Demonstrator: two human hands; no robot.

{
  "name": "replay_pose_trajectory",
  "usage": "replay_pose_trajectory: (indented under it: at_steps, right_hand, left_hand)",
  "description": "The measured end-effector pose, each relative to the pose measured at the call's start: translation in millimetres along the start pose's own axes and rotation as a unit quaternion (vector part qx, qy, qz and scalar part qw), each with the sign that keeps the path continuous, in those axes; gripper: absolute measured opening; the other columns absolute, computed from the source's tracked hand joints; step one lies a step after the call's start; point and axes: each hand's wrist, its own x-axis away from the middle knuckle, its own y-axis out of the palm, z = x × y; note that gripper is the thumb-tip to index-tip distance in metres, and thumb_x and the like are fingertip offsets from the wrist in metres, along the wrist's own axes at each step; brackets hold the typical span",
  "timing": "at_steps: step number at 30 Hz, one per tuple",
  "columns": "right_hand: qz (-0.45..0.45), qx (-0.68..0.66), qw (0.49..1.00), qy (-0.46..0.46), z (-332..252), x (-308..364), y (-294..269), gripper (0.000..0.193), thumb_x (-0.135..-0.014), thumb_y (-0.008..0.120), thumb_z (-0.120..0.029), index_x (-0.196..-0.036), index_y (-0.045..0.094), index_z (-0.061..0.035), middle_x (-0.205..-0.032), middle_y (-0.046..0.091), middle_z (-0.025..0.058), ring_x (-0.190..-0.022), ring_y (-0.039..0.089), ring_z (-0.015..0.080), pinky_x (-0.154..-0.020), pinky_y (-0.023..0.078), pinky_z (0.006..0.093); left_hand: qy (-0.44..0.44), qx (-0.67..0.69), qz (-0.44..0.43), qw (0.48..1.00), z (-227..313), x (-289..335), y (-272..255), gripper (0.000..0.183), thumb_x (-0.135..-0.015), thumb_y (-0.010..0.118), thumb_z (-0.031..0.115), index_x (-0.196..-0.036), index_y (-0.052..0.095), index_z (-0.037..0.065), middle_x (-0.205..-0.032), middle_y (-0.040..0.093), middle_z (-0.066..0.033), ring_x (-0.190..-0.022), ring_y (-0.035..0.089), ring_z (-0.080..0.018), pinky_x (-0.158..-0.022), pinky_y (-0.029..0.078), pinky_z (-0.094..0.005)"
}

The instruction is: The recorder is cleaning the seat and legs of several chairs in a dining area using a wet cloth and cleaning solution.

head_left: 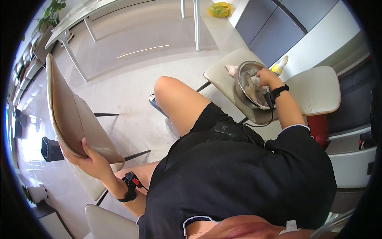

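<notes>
On the left, my left hand (pixel 91 160) grips the lower edge of a beige chair's backrest (pixel 77 115), with the thumb on the face toward me and the other fingers mostly hidden behind it. To the right, my right hand (pixel 269 78) reaches into a round metal basin (pixel 240 88), its fingers closed on a wet-looking whitish cloth (pixel 254 81). The basin sits on the seat of another beige chair (pixel 223 75). Beside its rim on that seat lies a crumpled pale pink cloth (pixel 231 71).
Behind the right chair stands a yellow and white bottle (pixel 279 67). A yellow plastic bag (pixel 219 9) lies near grey cabinets (pixel 262 24). A long table (pixel 79 16) stands at the far left, a black bin (pixel 51 149) beyond the left chair. Another chair (pixel 107 223) is close behind me.
</notes>
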Motion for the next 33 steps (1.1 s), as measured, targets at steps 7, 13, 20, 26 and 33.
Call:
replay_pose_trajectory:
  at_steps: [7,13,20,26,33]
  right_hand:
    - [-0.11,0.007,0.989,-0.095,-54,24,17,0.09,-0.056,0.09,-0.027,-0.139,0.057,-0.0148,-0.141,0.044,0.0227,-0.122,0.053,0.0426,-0.104,0.047,0.0473]
    - [-0.151,0.013,0.975,-0.161,-47,3,18,0.049,-0.066,0.084,-0.029,-0.109,0.072,-0.0078,-0.099,0.07,0.0165,-0.096,0.068,0.0338,-0.084,0.055,0.0443]
    - [-0.206,-0.194,0.959,0.001,0,-3,-21,0.036,-0.083,0.072,-0.011,-0.118,0.067,-0.0082,-0.088,0.063,0.0068,-0.078,0.063,0.0192,-0.069,0.052,0.0366]
    - [-0.15,-0.451,0.876,0.077,-6,7,-22,0.058,-0.095,0.061,-0.008,-0.149,0.044,-0.02,-0.088,0.062,0.0067,-0.064,0.054,0.0165,-0.058,0.05,0.0326]
    - [-0.208,-0.407,0.889,0.015,-10,4,-19,0.076,-0.082,0.079,-0.01,-0.149,0.043,-0.0092,-0.127,0.061,0.0124,-0.099,0.067,0.0245,-0.08,0.062,0.0395]
  left_hand:
    - [0.014,0.004,0.022,1.0,2,0,0,0.055,-0.101,0.06,0.023,-0.148,0.042,0.002,-0.145,0.049,-0.0188,-0.131,0.05,-0.0323,-0.109,0.039,-0.0397]
    - [0.021,0.014,0.02,0.999,2,-2,2,0.054,-0.101,0.059,0.025,-0.148,0.042,0.002,-0.144,0.05,-0.0181,-0.131,0.051,-0.0318,-0.109,0.039,-0.0398]
    - [0.037,0.004,-0.008,0.999,-11,4,-2,0.06,-0.1,0.061,0.02,-0.153,0.037,0.003,-0.152,0.044,-0.0176,-0.138,0.044,-0.033,-0.113,0.037,-0.0418]
    - [0.01,0.116,-0.028,0.993,-62,34,3,0.071,-0.099,0.065,0.019,-0.157,0.026,0.002,-0.156,0.039,-0.0177,-0.14,0.042,-0.0297,-0.115,0.035,-0.0407]
    - [0.025,0.117,-0.036,0.992,-46,14,14,0.072,-0.099,0.065,0.018,-0.158,0.026,0.004,-0.16,0.031,-0.0174,-0.146,0.033,-0.0311,-0.119,0.026,-0.0413]
